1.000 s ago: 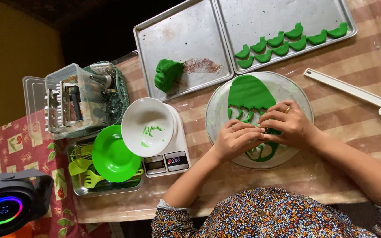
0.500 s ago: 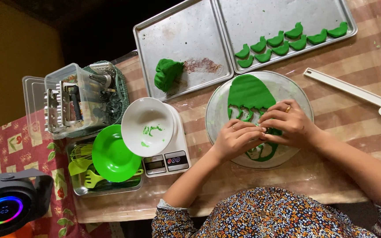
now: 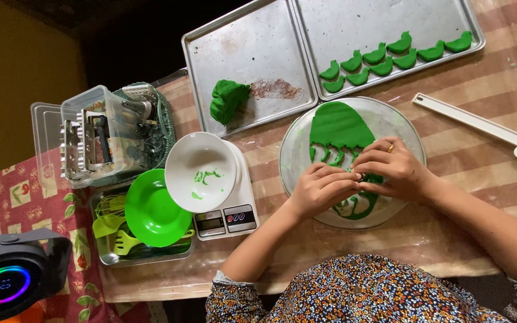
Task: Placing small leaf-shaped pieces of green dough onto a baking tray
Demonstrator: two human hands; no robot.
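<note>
Both hands pinched together over a sheet of green dough [image 3: 337, 127] as I watched from the remote feed.

I saw the left hand [image 3: 318, 190] and right hand [image 3: 390, 167] meet fingertip to fingertip on a small piece I could not make out, above the glass plate [image 3: 411, 134] holding the rolled, cut-out dough. Shaped green pieces [image 3: 393, 57] lined a baking tray [image 3: 384, 18] beyond; a dough lump [image 3: 228, 100] sat on a second tray [image 3: 240, 45], and a white bowl [image 3: 201, 170] rested on a kitchen scale [image 3: 234, 218] to the left.

Beside the clear glass plate [image 3: 411, 134], the matt green dough sheet [image 3: 337, 127] looks smooth; the metal baking trays [image 3: 252, 48] above it are dull, brushed.
</note>
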